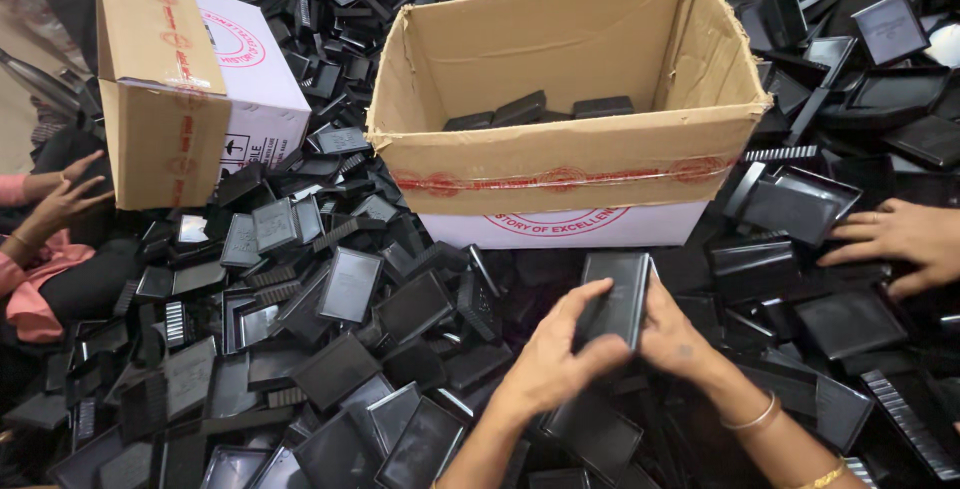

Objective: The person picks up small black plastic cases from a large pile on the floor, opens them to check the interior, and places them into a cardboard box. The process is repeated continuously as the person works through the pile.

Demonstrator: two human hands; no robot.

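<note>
A black rectangular plastic tray part (pixel 617 294) is gripped between both my hands just in front of the open cardboard box (pixel 560 164). My left hand (pixel 560 349) clasps its left and lower side with fingers curled over it. My right hand (pixel 672 334) presses on its right edge; bangles ring that wrist. Inside the box lie a few black parts (pixel 540 109) on the bottom. All around my hands spreads a deep heap of similar black plastic trays and lids (pixel 330 329).
A second cardboard box (pixel 165 89) stands at the upper left on the heap. Another person's hand (pixel 890 239) rests on trays at the right edge. At the left edge, a person in pink reaches in with a hand (pixel 60 199).
</note>
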